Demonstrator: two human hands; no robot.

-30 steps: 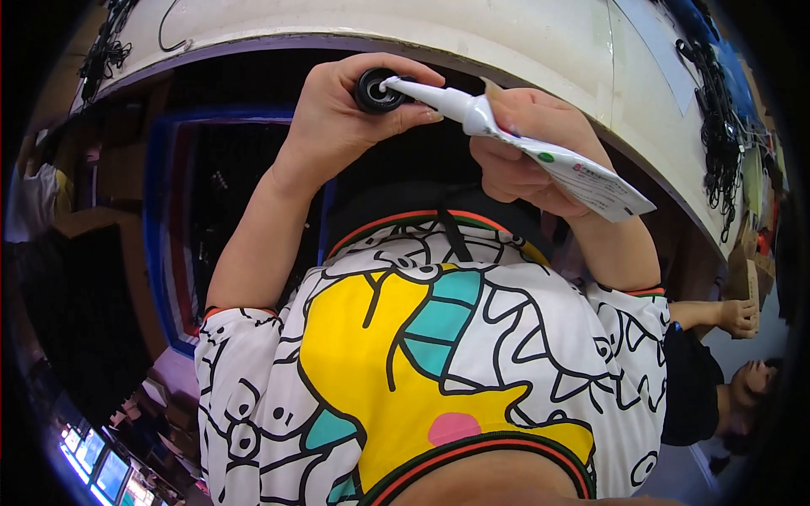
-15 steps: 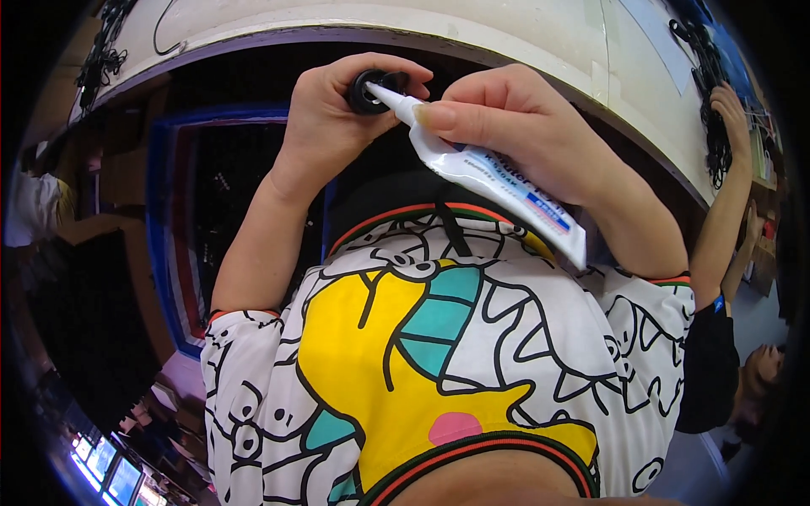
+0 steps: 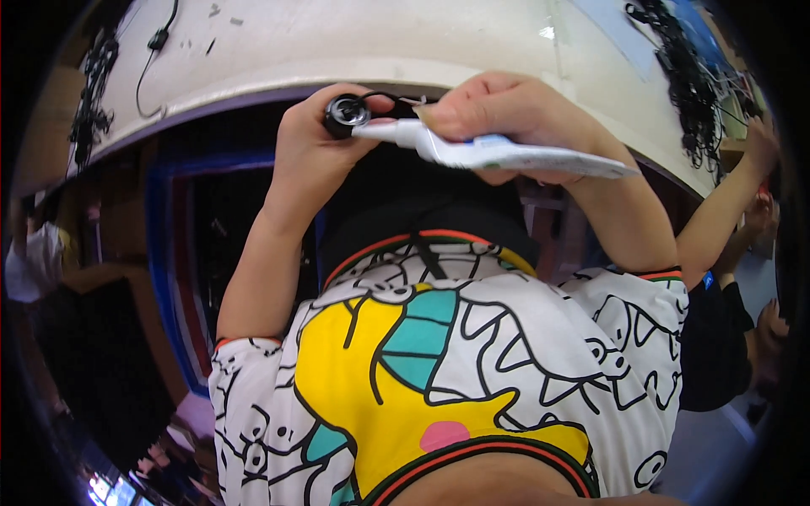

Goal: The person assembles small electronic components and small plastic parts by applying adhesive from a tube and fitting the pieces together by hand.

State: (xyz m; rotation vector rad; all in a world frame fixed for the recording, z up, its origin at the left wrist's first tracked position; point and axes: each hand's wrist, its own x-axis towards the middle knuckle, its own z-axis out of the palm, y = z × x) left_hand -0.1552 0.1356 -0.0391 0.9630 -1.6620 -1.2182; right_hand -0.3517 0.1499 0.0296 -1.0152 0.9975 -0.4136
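In my left hand [image 3: 316, 135] is a small black cylindrical part [image 3: 347, 114] with a round, shiny recessed end turned up toward me. A thin black cable seems to run from it toward the right. My right hand [image 3: 515, 114] pinches a white squeeze tube [image 3: 523, 158] with a long tapered nozzle. The nozzle tip lies at the lower rim of the black part. Both hands are just in front of the table edge, above my lap. Some fingers of each hand are hidden behind what it holds.
A pale table [image 3: 337, 42] spans the top, with a black cable [image 3: 152, 59] and small scraps on it. Bundles of black cables [image 3: 666, 76] lie at its right and left. A co-worker's arm [image 3: 726, 202] reaches in at right. A blue-edged frame [image 3: 164, 253] stands at left.
The nozzle has moved from inside the black part's opening to its lower rim. The tube has swung nearly level. My left hand has shifted slightly left and down.
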